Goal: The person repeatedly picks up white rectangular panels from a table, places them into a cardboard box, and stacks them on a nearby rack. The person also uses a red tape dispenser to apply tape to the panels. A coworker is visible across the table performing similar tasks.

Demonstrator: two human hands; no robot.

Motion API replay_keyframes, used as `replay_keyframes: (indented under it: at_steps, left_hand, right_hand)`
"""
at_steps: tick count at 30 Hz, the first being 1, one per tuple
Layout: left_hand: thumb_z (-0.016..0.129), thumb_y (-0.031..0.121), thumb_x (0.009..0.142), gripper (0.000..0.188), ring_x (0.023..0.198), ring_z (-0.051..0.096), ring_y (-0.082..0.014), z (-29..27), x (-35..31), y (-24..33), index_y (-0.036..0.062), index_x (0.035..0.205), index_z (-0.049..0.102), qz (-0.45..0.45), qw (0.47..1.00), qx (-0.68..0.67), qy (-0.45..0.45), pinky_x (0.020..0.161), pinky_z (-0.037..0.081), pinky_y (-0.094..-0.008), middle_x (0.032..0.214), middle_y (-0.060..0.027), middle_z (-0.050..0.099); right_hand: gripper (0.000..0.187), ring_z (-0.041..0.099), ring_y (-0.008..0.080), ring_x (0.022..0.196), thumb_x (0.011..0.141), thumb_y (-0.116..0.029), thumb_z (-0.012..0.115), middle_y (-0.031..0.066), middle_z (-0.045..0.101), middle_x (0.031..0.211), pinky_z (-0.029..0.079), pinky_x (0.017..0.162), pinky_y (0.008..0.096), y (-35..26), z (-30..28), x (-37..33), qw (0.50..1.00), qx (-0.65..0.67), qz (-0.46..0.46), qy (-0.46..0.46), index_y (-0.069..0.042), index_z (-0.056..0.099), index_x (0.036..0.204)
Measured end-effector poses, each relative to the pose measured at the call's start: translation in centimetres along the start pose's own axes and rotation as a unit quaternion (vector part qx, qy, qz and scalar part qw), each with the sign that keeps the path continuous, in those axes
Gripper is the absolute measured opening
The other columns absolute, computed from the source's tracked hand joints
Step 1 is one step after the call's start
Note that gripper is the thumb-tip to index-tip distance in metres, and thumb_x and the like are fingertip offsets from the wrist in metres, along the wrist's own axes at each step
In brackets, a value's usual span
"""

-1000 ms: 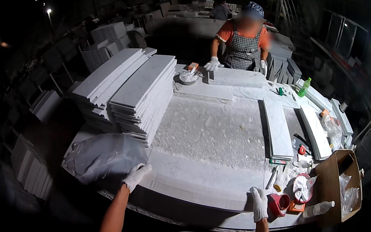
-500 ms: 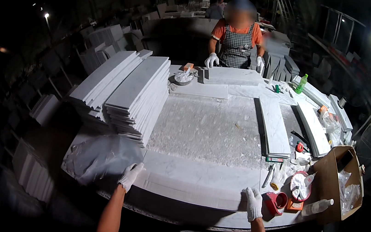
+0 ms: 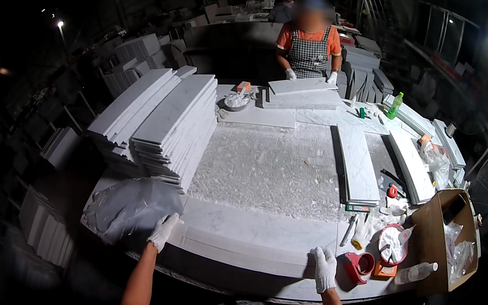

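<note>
A long white, grey-veined marble slab [image 3: 259,224] lies across the near side of the worktable, its pale front edge facing me. My left hand [image 3: 163,231], in a white knit glove, is closed on the slab's left end. At the right end my gloved right hand [image 3: 324,271] is closed on the front corner, its fingers over the top. Undersides of both grips are hidden. A crumpled clear plastic sheet [image 3: 127,208] lies beside my left hand. Close by my right hand stands a red tape dispenser [image 3: 358,267].
Two tall stacks of slabs [image 3: 176,107] stand at left. Across the table a person [image 3: 310,51] holds a tilted slab [image 3: 302,86] above others. At right are a bowl of white paste [image 3: 392,243], a clear bottle [image 3: 416,273], a cardboard box [image 3: 428,236] and a slab pile [image 3: 357,166].
The person across has raised and tilted the top slab of the far pile, both hands now at its back edge. My hands stay at the near slab's ends; the view has shifted slightly.
</note>
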State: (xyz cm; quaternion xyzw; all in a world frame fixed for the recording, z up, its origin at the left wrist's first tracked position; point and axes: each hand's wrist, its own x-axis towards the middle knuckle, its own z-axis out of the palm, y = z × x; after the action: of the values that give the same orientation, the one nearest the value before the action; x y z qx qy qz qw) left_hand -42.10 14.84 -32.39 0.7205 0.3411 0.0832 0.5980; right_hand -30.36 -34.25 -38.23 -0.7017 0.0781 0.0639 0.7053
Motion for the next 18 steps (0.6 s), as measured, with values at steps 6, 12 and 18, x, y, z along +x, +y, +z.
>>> replay_keyframes:
  at_steps: [6, 12, 18]
  left_hand:
    - [0.055, 0.037, 0.098, 0.037, 0.104, 0.055, -0.0105, -0.5, -0.4, -0.1, 0.0044, 0.107, 0.070, -0.013, 1.000, 0.020, 0.002, 0.100, 0.038, -0.0283, 0.106, -0.0032, 0.071]
    - [0.055, 0.038, 0.099, 0.037, 0.108, 0.053, -0.0105, 0.0, -1.0, 0.8, 0.0050, 0.104, 0.071, -0.036, 0.999, 0.002, 0.004, 0.101, 0.037, -0.0288, 0.107, -0.0028, 0.070]
    - [0.050, 0.040, 0.099, 0.040, 0.113, 0.054, -0.0204, -1.0, 0.1, -1.3, 0.0061, 0.102, 0.071, 0.035, 0.996, 0.083, 0.001, 0.102, 0.036, -0.0347, 0.109, -0.0085, 0.069]
  right_hand:
    - [0.024, 0.057, 0.0111, 0.076, 0.096, -0.021, 0.059, 0.0040, 0.064, 0.081, 0.047, 0.072, 0.0277, -1.5, 0.2, -0.5, 0.999, -0.024, -0.017, -0.017, 0.002, 0.063, 0.092]
    - [0.021, 0.062, 0.0128, 0.078, 0.098, -0.019, 0.058, 0.0055, 0.066, 0.084, 0.050, 0.074, 0.0277, -0.9, 0.1, -0.1, 0.999, -0.021, -0.023, -0.012, 0.001, 0.063, 0.093]
    - [0.022, 0.060, 0.0115, 0.081, 0.098, -0.021, 0.058, 0.0049, 0.067, 0.086, 0.049, 0.076, 0.0273, -1.8, 0.2, -0.5, 0.999, 0.018, -0.027, -0.020, 0.001, 0.064, 0.096]
